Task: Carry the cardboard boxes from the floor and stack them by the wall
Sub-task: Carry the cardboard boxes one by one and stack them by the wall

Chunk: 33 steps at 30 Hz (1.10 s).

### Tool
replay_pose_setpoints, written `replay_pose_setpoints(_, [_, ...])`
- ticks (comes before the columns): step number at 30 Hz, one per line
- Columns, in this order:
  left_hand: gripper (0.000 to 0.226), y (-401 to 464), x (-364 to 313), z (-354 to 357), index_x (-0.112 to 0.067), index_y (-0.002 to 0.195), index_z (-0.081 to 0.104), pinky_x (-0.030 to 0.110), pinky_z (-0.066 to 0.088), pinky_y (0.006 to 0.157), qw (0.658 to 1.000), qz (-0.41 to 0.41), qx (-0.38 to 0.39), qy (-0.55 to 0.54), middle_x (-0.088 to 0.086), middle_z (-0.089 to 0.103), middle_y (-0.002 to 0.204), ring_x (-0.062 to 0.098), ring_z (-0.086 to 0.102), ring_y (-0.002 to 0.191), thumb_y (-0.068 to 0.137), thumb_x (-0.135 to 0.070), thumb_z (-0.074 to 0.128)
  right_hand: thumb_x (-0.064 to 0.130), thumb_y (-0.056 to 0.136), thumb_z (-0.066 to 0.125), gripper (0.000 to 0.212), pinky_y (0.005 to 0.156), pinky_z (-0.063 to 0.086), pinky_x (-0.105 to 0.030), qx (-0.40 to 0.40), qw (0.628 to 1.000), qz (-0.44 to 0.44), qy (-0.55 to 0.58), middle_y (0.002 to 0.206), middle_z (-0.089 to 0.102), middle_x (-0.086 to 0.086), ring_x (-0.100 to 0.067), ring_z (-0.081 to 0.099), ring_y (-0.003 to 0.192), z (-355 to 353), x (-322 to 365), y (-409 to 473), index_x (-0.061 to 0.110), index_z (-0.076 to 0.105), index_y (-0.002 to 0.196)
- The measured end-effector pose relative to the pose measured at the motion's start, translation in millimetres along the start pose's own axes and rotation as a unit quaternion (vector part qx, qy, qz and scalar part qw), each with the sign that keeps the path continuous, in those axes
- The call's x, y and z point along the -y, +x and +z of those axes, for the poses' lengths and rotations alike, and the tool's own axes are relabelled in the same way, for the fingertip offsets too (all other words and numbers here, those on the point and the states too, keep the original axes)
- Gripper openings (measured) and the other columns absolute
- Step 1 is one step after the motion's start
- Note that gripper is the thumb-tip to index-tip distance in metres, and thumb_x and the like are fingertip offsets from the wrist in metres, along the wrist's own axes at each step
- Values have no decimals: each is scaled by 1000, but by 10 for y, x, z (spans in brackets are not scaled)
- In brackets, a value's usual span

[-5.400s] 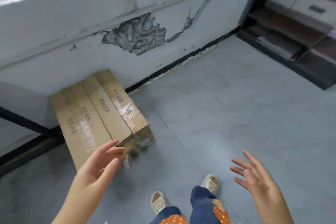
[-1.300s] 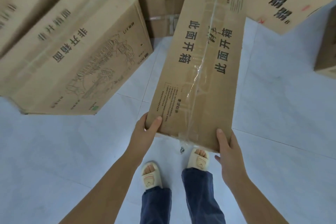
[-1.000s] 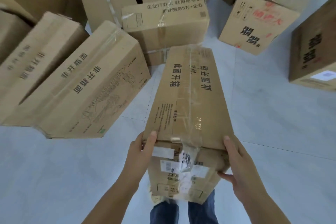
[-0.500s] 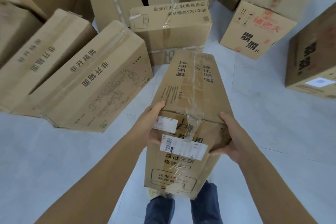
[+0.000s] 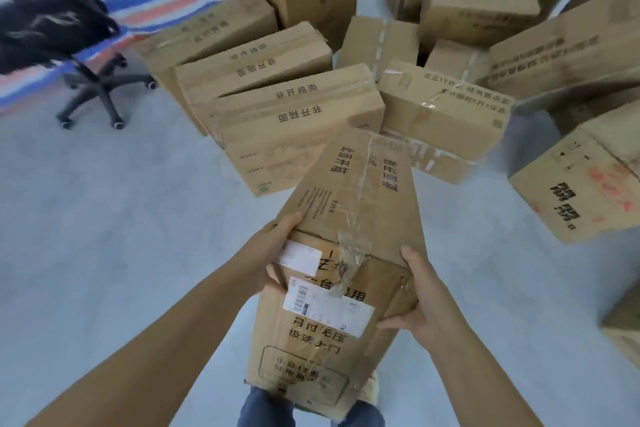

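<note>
Cardboard box (image 5: 349, 253), long and narrow, is up off the floor between my two hands, its far end tipped away from me toward the pile of boxes (image 5: 298, 128) on the floor beyond it. My left hand (image 5: 266, 253) grips the box's left edge, thumb hooked over the top face and fingers wrapped onto the near end beside the white label (image 5: 327, 307). My right hand (image 5: 420, 302) holds the opposite edge, thumb up along the corner, fingers curled across the near end. I'd judge this box stiff but tired: the tape (image 5: 353, 246) across the top is peeling and wrinkled, so I wouldn't trust the seam to bear load. It looks manageable in weight, though its length will make it want to swing. Best hold, I reckon, is under the corners, not on the slick tape. An office chair (image 5: 90, 73) stands well to the left of the pile
</note>
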<state>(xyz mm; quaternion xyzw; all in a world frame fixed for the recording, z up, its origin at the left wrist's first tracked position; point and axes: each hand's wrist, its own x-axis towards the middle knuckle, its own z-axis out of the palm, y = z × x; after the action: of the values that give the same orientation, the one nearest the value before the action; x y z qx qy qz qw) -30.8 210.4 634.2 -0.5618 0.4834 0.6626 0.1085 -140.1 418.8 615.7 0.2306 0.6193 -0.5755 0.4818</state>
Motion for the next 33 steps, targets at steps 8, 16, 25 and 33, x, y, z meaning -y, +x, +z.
replay_pose_setpoints(8, [49,-1097,1083,-523,-31,125,56,70,49,77,981,11,-76,-179,2,54,128,27,44,124,85,-58,58,55,81,66,24,52,55,-55,81,980,-25,-181,125,39,16,-13,35,115,239,-388,-759,50,54,101])
replay_pose_setpoints(16, [43,-2241,2710,-1197,-24,114,61,65,53,71,903,9,-198,-382,6,63,108,22,58,97,84,-56,60,55,83,62,14,57,55,-59,201,900,-77,-380,109,47,21,-11,38,108,1015,-1414,-1541,54,54,95])
replay_pose_setpoints(25, [49,-3965,5061,-2020,-28,118,60,54,58,62,761,85,-348,-540,9,65,111,29,65,95,82,-61,59,49,88,59,8,67,53,-61,357,765,-121,-522,101,46,23,-11,39,101,2042,-3595,-3049,49,53,94])
replay_pose_setpoints(33, [37,-5291,6680,-2582,-28,118,57,48,56,52,584,112,-459,-660,7,70,102,16,72,70,89,-50,56,50,88,59,35,70,50,-68,491,615,-83,-612,131,46,10,-24,41,125,2857,-5605,-4304,41,51,121])
